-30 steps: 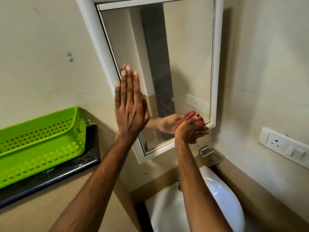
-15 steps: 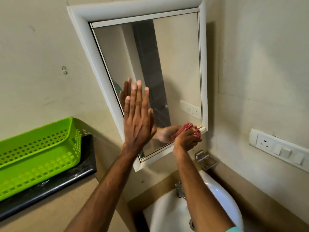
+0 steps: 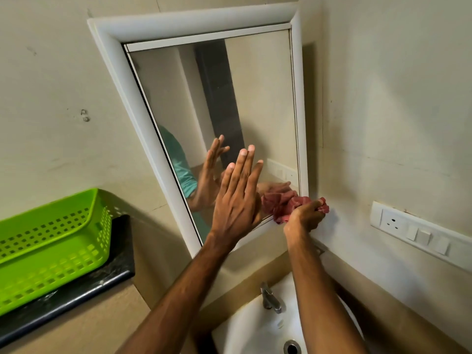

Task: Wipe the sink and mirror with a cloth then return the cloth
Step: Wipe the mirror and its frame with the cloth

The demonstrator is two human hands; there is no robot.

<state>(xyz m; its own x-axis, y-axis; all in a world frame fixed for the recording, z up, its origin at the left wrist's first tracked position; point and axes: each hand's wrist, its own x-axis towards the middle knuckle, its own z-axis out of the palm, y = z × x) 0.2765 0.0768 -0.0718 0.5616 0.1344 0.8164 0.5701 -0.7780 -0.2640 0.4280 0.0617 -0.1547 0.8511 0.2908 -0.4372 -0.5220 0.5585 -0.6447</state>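
A white-framed mirror (image 3: 255, 98) hangs on the wall above a white sink (image 3: 250, 330) with a metal tap (image 3: 270, 298). My left hand (image 3: 236, 198) rests flat on the lower glass, fingers spread and pointing up. My right hand (image 3: 305, 217) grips a bunched red cloth (image 3: 283, 204) pressed against the mirror's bottom right corner, over the frame. The mirror reflects both hands and a teal sleeve.
A green plastic basket (image 3: 51, 241) sits on a black counter (image 3: 76, 295) at the left. A white socket and switch panel (image 3: 419, 232) is on the right wall. The sink drain (image 3: 291, 347) shows at the bottom edge.
My right hand has slid the cloth right onto the mirror's bottom right frame corner. My left hand has shifted right and lower on the glass. The view has tilted down, showing more sink.
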